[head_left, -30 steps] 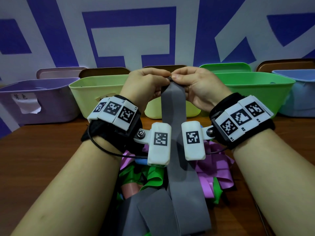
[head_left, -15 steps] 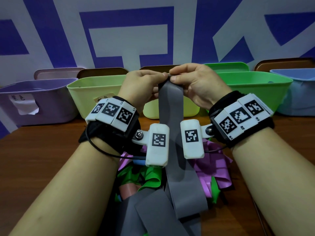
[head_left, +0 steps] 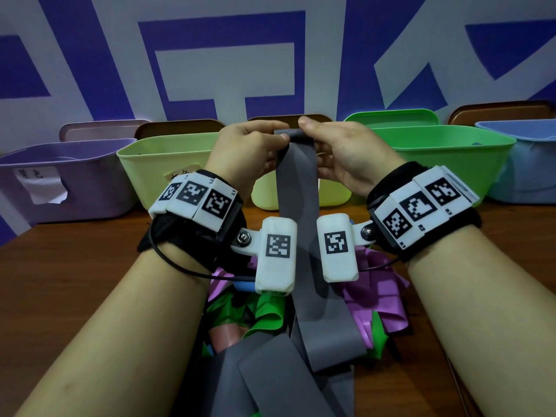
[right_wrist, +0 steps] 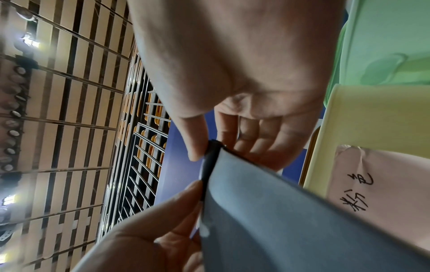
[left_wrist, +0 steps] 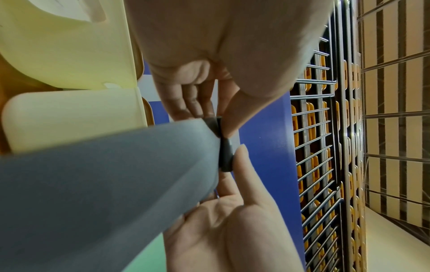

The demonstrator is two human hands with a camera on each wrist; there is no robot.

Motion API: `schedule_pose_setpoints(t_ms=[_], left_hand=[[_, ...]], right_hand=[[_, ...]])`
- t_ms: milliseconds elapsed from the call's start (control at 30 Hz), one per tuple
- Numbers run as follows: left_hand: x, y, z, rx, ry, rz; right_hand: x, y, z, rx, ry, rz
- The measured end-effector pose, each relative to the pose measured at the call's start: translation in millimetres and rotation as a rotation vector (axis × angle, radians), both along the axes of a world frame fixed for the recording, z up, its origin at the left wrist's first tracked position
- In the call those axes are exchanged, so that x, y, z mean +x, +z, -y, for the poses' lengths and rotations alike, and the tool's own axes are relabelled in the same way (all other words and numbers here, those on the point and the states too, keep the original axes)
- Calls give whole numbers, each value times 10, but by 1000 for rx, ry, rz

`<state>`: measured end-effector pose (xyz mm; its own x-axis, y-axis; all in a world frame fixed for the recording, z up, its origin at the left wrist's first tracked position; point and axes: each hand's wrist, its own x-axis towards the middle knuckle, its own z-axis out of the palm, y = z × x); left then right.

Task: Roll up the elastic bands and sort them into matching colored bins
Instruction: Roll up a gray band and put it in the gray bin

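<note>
A long grey elastic band (head_left: 299, 188) hangs from both my hands down to the pile on the table. Its top end is a small tight roll (head_left: 291, 134). My left hand (head_left: 255, 145) pinches the roll's left end, my right hand (head_left: 334, 145) pinches its right end, thumbs toward me. In the left wrist view the grey band (left_wrist: 116, 174) runs to the dark roll (left_wrist: 224, 147) between thumb and fingers. The right wrist view shows the roll (right_wrist: 209, 162) pinched above the flat band (right_wrist: 291, 211). A pile of purple (head_left: 373, 296), green (head_left: 261, 311) and grey bands lies below.
Bins line the back of the wooden table (head_left: 60, 266): purple (head_left: 66, 182), pale yellow-green (head_left: 168, 164), a cream one (head_left: 301, 197) behind the band, green (head_left: 451, 158), light blue (head_left: 523, 164). Brown and pink lids stand behind them against the blue-and-white wall.
The top end of the grey band has been rolled into a slightly thicker roll, and the band has been drawn up a little from the pile. Both hands stay at the same spot.
</note>
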<state>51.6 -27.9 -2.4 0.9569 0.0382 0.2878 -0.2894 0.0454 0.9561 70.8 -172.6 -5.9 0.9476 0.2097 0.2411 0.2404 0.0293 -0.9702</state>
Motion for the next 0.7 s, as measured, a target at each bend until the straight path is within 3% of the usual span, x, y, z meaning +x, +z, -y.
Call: schedule_pose_setpoints(t_ms=[300,700], left_hand=[[-19,4,36,28,5,-87],[-31,4,40,8,-3,32]], right_hand=[[10,23,-27,40,-51,89],[-10,11,-31,14,-5,36]])
